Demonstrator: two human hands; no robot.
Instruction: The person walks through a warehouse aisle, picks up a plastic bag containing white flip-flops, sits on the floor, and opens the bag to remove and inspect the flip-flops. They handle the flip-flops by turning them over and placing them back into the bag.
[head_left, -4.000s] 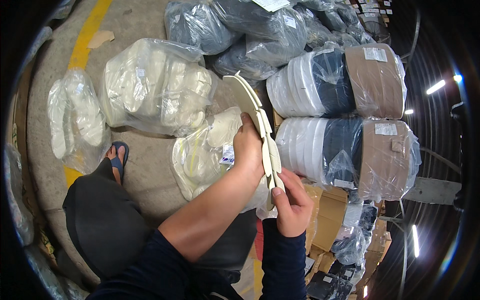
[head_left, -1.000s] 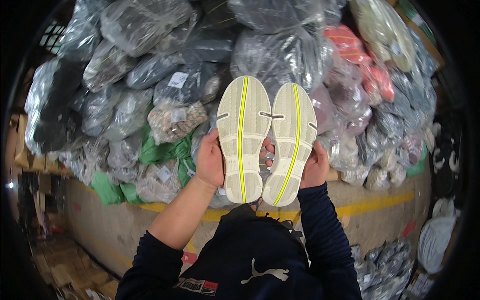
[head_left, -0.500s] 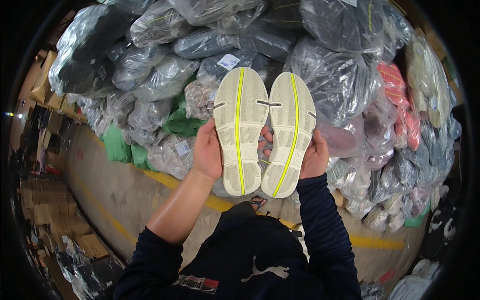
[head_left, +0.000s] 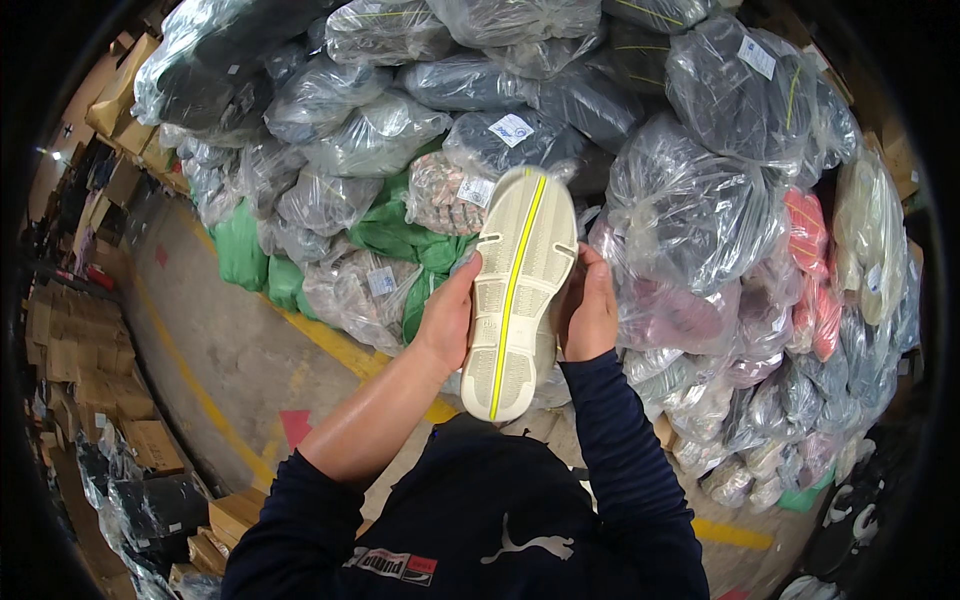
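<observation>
Cream shoe soles with a yellow-green stripe are stacked upright in front of me. The front shoe sole (head_left: 525,290) has its patterned tread toward me, and only the edge of the rear shoe sole (head_left: 546,352) shows behind it at the lower right. My left hand (head_left: 447,318) grips the left edge, thumb along the side and fingers hidden behind. On the right edge my right hand (head_left: 590,312) is closed around the pair, its other fingers out of sight behind the soles.
A high heap of clear plastic bags (head_left: 690,200) filled with soles rises ahead. Green bags (head_left: 242,252) lie at its left foot. Cardboard boxes (head_left: 85,345) are stacked at the left. A yellow line (head_left: 325,345) runs along the concrete floor.
The two soles, held side by side before, are now stacked one behind the other. My hands have come closer together, the right one moving left. The view has shifted slightly.
</observation>
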